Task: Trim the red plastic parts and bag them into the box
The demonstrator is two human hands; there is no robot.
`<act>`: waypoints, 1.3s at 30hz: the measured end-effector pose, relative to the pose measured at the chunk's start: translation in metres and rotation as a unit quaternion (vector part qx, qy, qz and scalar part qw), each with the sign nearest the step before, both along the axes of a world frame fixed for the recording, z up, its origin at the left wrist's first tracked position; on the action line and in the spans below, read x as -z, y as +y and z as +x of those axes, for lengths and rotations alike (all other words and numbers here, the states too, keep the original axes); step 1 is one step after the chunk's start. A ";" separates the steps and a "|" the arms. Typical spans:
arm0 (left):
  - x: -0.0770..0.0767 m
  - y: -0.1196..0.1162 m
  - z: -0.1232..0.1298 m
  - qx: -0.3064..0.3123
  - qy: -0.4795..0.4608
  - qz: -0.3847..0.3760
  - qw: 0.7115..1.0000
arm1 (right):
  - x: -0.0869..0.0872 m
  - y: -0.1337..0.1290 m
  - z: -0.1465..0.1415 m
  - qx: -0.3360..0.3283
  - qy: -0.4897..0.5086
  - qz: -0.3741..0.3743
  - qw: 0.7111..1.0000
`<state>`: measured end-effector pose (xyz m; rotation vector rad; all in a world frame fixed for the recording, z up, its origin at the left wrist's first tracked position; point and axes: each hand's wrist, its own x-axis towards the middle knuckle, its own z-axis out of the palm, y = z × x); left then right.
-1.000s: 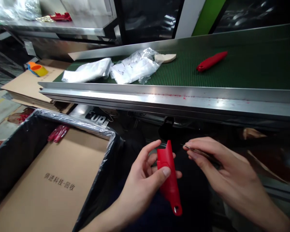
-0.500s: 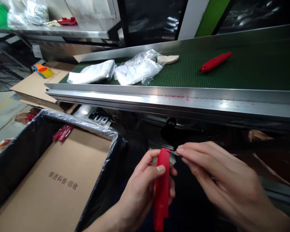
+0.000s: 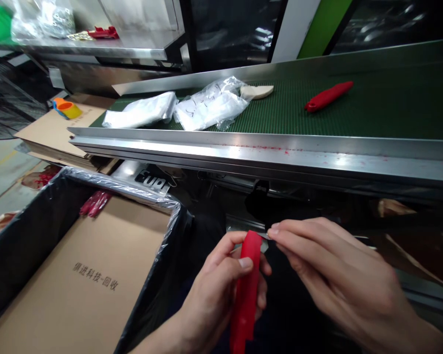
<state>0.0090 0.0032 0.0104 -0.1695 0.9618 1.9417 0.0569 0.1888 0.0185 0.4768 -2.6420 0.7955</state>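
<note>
A long red plastic part [image 3: 246, 290] is gripped in my left hand [image 3: 219, 280], thumb on its face and fingers wrapped behind. It stands roughly upright, tilted a little, its lower end near the frame's bottom edge. Pinched between the thumb and fingertips of my right hand [image 3: 328, 270] is a thin metal blade [image 3: 265, 236], mostly covered by the fingers. The blade's tip meets, or nearly meets, the upper right edge of the red part. Another red part [image 3: 328, 96] lies on the green conveyor belt [image 3: 284, 115], beyond my hands.
Clear plastic bags [image 3: 210, 105] and a beige curved piece [image 3: 257, 92] rest on the belt behind a metal rail [image 3: 243, 142]. At left stands a black-lined bin [image 3: 147, 280] holding cardboard and dark red pieces [image 3: 95, 203]. An orange-yellow tape roll [image 3: 69, 109] sits on stacked cardboard.
The red part has tilted slightly and its top has dropped a little to the right. My right hand has shifted slightly left with the blade. Things on the belt are unmoved.
</note>
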 end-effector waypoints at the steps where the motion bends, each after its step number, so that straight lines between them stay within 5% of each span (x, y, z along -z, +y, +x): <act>1: 0.000 0.000 0.000 0.001 0.000 -0.001 1.000 | 0.000 0.000 0.000 -0.001 0.001 0.000 1.000; 31: -0.001 0.000 -0.027 -0.063 -0.013 0.029 0.997 | 0.016 -0.039 0.029 -0.052 0.010 0.022 0.998; 39: -0.005 -0.003 -0.022 -0.053 0.015 0.036 0.998 | 0.002 -0.023 0.022 0.022 0.036 -0.034 0.999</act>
